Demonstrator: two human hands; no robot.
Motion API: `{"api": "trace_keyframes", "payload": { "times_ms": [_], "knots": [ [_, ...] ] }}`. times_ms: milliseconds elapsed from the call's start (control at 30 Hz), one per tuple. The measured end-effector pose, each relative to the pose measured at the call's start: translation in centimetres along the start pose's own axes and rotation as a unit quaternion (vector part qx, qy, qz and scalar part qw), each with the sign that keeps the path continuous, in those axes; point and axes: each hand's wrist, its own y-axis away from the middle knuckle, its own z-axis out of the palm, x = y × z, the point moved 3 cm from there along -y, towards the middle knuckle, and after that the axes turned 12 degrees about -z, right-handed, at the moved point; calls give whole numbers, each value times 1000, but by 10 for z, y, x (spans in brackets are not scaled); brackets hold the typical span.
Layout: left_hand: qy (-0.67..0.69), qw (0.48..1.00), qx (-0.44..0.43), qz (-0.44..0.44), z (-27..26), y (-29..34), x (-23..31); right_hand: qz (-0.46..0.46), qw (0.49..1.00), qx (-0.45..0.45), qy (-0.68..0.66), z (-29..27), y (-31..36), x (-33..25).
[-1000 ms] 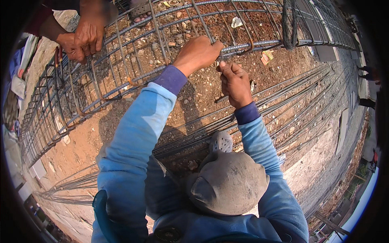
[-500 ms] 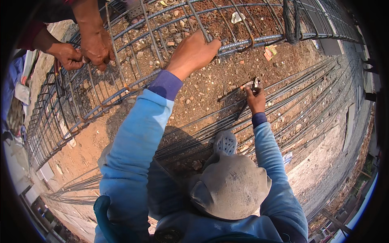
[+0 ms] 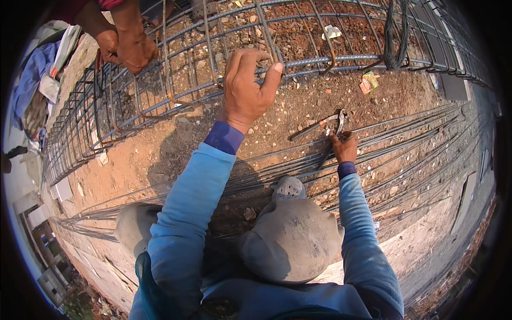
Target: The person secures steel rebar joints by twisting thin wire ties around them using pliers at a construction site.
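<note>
My left hand [image 3: 248, 88] is raised at the near edge of a rebar cage [image 3: 349, 57], its thumb held apart from the bent fingers. Nothing shows between thumb and fingers, though the fingertips lie in front of the bars. Lower and to the right, my right hand [image 3: 344, 146] grips a pair of pincers [image 3: 340, 116] by one handle. Their handles are spread wide, one pointing left over the dirt. Long loose steel rods [image 3: 394, 140] run beneath the right hand and the tool.
Another person's hands [image 3: 133, 50] work at the cage's far left. A bundle of tie wire [image 3: 393, 37] hangs over the cage at the right. A crumpled wrapper [image 3: 368, 82] lies on the stony ground. My shoe [image 3: 288, 189] stands by the rods.
My left hand has come off the bar, its thumb now spread. My right hand has shifted slightly down, and the pincers' handles show more widely spread. The other person's hands have moved closer together.
</note>
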Motion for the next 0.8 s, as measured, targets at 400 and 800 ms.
{"api": "trace_keyframes", "payload": {
  "times_ms": [400, 800],
  "knots": [
    [680, 445, -195, -549, 51, 103, 42, -111, 844, -293, -435, -33, 100, -92],
    [690, 379, -222, -575, 55, 103, 53, 173, 915, -138, -337, -111, 263, 22]
  ]
}}
